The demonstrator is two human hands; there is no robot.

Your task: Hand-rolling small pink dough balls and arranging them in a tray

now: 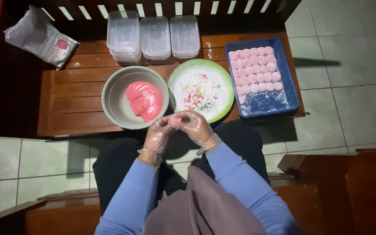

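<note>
Spanning the frame from nine to three o'clock, a dark wooden counter [79, 98] carries the spread. At two o'clock sits a blue tray [289, 82] lined with rows of pale pink balls [255, 69]. At twelve o'clock stand three stacks of clear plastic tubs [153, 37]; a white bag [38, 37] lies at ten. Near centre, a green bowl [115, 102] holds a lump of pink dough [144, 100], just beside a green-rimmed plate [227, 93] dusted with coloured sprinkles. Below the plate, the gloved left hand [158, 135] and gloved right hand [196, 127] meet, each grip curled inward, fingertips pressed together around a small pink dough piece [176, 122].
</note>
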